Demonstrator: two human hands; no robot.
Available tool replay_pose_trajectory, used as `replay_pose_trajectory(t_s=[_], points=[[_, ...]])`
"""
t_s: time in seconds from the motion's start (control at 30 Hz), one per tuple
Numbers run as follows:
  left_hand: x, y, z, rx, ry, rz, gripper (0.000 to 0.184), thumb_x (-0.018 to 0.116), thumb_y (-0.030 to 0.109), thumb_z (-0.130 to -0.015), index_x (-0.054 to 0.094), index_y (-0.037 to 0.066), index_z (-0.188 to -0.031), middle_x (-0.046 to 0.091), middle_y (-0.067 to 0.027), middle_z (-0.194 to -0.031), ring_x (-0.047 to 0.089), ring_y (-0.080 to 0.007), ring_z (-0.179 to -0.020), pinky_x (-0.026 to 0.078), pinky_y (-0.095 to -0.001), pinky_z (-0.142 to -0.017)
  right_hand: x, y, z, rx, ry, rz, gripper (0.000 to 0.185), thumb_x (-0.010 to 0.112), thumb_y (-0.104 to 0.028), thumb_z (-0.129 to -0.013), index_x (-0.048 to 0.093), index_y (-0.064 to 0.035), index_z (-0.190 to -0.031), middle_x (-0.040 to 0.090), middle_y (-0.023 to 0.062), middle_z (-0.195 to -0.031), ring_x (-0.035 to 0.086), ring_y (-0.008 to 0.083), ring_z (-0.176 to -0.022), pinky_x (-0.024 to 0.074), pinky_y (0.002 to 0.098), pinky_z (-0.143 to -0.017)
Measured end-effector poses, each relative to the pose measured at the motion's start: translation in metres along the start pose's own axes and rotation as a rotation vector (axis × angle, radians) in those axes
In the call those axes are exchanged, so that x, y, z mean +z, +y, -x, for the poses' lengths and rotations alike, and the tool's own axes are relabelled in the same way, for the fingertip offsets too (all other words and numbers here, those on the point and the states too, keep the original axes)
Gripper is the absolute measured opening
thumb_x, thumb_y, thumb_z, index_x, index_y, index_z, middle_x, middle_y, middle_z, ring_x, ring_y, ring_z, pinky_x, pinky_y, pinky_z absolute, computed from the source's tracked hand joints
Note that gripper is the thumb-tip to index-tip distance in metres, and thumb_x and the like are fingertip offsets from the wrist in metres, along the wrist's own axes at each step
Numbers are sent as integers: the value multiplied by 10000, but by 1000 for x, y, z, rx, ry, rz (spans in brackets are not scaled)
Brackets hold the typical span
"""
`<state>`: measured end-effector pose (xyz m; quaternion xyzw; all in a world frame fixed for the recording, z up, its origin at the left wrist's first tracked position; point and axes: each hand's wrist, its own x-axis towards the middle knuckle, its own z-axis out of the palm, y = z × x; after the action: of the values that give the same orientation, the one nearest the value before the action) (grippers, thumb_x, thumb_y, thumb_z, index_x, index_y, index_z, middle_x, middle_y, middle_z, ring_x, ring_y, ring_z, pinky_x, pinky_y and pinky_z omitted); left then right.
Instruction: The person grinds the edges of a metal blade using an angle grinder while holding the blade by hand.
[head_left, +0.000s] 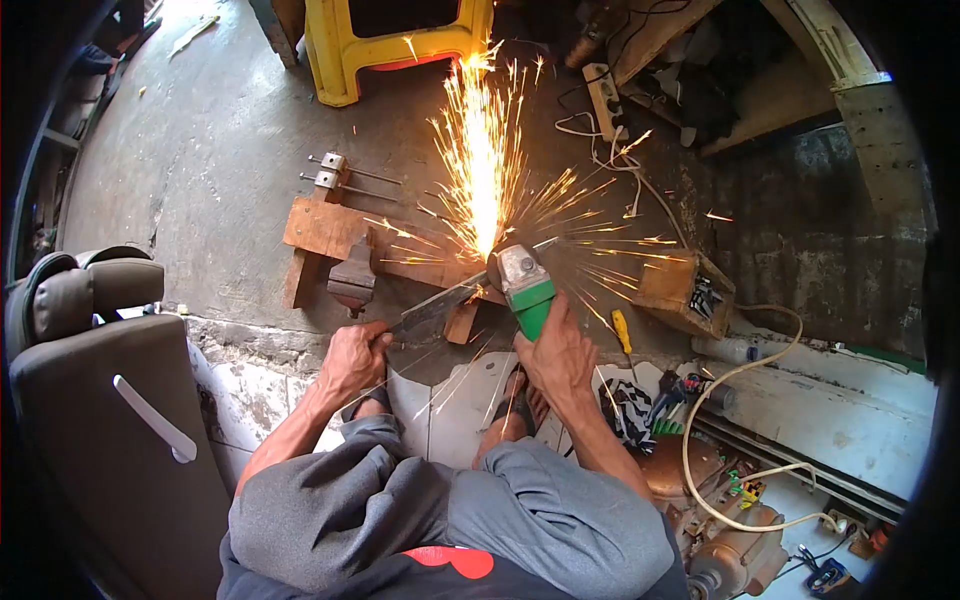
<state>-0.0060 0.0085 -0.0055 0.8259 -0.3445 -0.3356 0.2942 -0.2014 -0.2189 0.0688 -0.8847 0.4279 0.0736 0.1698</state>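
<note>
My right hand (562, 358) is closed around the green body of an angle grinder (530, 300). The grinder's metal head rests at a long flat metal piece (435, 312), and a bright stream of sparks (485, 190) shoots away from the contact. My left hand (355, 358) grips the near left end of that metal piece, which slants up to the right over a wooden bench (335, 228). The grinding disc is mostly hidden by the head and the glare. A small rusty vise (352, 280) sits on the bench, just beyond my left hand.
A yellow plastic stool (345, 60) stands beyond the sparks. At right are a wooden box (668, 290), a yellow-handled screwdriver (622, 330), a power strip (602, 100) and a looping pale cable (690, 440). A brown padded chair (100, 400) is at left.
</note>
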Motion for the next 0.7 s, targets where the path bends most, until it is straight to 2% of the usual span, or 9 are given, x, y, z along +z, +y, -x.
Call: replay_pose_trajectory(t_s=[0.07,0.3,0.4,0.47,0.53,0.6,0.7], points=[[-1,0,1,38,13,5,144,638,138,-919,661,-3,-901,628,-289,-811,617,-511,-829,486,-533,-683,-7,-3,-1,81,-64,-25,777,719,-286,-805,374,67,-1404,623,347,-1166,669,526,-953,539,600,-808],[-3,-7,4,39,37,7,145,639,133,-914,663,-8,-893,619,-299,-803,619,-515,-829,484,-535,-683,-2,10,-9,128,-42,-27,775,728,-301,-805,366,58,-1389,645,328,-1117,675,531,-875,538,610,-760],[-3,-4,4,-6,13,25,145,642,132,-910,676,-9,-904,620,-303,-802,620,-514,-832,488,-530,-689,0,5,1,77,-8,16,774,731,-280,-820,373,42,-1426,642,308,-1063,690,514,-826,554,599,-711],[-4,-5,4,-38,-15,-3,163,665,122,-904,686,-34,-947,623,-293,-801,632,-481,-768,484,-482,-668,7,-6,10,-35,-67,-16,808,744,-274,-813,356,41,-1447,631,300,-1075,692,508,-817,558,599,-713],[-3,-4,4,-32,-20,-9,167,657,123,-907,682,-36,-952,626,-292,-809,633,-484,-780,484,-483,-676,11,-18,19,-60,-90,-25,834,765,-257,-800,351,37,-1462,617,311,-1103,698,492,-815,570,578,-713],[-4,-5,5,-31,-9,-20,160,649,120,-908,681,-31,-949,631,-291,-823,634,-490,-804,488,-485,-691,13,-25,23,-185,-169,-20,852,783,-245,-787,355,39,-1467,609,314,-1107,708,469,-825,582,555,-712],[-4,-7,6,-12,25,-9,155,643,120,-908,678,-26,-949,637,-290,-837,637,-496,-834,493,-486,-706,18,-19,21,-234,-94,-17,852,791,-245,-787,363,46,-1464,613,298,-1080,715,448,-817,584,541,-698]])
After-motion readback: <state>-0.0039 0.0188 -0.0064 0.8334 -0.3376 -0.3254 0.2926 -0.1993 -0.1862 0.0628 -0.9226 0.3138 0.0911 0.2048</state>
